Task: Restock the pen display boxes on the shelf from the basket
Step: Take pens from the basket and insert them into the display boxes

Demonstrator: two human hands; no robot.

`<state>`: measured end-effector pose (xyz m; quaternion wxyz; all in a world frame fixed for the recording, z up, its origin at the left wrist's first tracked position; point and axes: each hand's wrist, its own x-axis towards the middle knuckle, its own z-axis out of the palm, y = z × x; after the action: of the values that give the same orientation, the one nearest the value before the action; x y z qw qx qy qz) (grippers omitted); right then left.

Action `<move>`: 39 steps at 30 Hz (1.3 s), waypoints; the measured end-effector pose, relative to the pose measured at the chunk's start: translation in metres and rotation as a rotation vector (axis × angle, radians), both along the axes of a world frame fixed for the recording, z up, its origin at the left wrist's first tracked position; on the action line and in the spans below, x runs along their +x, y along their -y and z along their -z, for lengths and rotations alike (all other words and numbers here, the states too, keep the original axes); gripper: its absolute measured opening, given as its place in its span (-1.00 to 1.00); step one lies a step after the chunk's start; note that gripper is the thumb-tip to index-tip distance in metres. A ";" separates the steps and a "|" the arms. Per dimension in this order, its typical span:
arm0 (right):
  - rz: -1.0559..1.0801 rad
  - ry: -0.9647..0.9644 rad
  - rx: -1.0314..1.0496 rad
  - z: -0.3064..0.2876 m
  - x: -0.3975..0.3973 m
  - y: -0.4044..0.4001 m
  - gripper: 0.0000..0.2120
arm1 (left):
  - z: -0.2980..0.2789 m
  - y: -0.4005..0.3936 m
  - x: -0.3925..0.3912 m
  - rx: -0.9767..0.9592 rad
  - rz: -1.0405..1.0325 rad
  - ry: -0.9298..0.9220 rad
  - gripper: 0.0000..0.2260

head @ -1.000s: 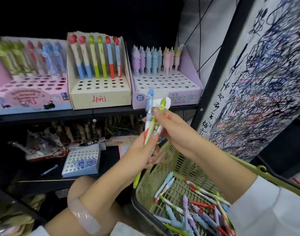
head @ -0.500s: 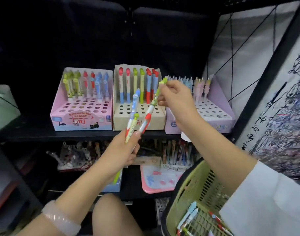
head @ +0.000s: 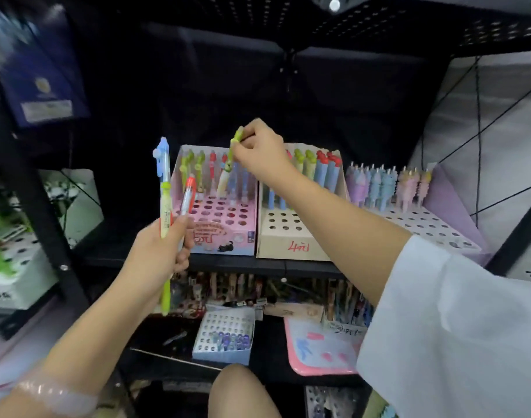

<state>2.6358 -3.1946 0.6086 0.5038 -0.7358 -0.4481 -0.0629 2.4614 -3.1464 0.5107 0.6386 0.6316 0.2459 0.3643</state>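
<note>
Step in hand: I am seating a green-topped pen (head: pixel 228 167) in the pink display box (head: pixel 222 233), centre of the frame, on the black shelf (head: pixel 137 257).
Right hand: my right hand (head: pixel 259 150) pinches that pen by its green cap, fingers curled; its lower end hangs over the rear rows of holes, and whether the tip is already in a hole I cannot tell.
Left hand: my left hand (head: pixel 160 251), left of centre, grips the spare pens upright: a blue-topped pen (head: pixel 163 158), a yellow-green pen (head: pixel 165 212) and a red-topped pen (head: pixel 189 191).
Boxes: the tan display box (head: pixel 291 242) marked 4 sits just right of the pink one; the lilac display box (head: pixel 439 224) is further right. All three show open holes in their front rows.
Basket: only a sliver shows at the lower right edge, too little to point to.
Next move, as I judge it: line the tip over a free hole, push down until the pen stands, then pass over the next pen from my left hand.
Since half a second ago: my right hand has crossed from the tan box to the pink one, the pen has swung from slanted to nearly upright, and the basket has dropped almost out of frame.
</note>
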 end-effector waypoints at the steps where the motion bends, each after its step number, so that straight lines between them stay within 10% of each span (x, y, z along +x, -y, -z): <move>1: 0.010 0.022 -0.029 0.001 0.000 -0.010 -0.91 | 0.001 -0.005 -0.005 -0.004 -0.007 0.008 -0.77; 22: 0.089 0.173 -0.505 0.016 -0.017 -0.067 -0.85 | 0.015 -0.035 -0.032 -0.066 0.015 0.034 -0.79; 31: -0.725 -0.484 -0.412 0.020 -0.047 -0.020 -0.72 | 0.005 -0.022 -0.020 -0.222 0.146 0.176 -0.76; 39: -0.469 -0.399 -0.048 0.006 -0.030 -0.019 -0.97 | 0.005 -0.018 -0.015 -0.170 0.114 0.088 -0.76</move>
<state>2.6060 -3.1757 0.6027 0.5651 -0.6218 -0.4993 0.2117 2.4467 -3.1281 0.5057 0.7197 0.5716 0.2112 0.3327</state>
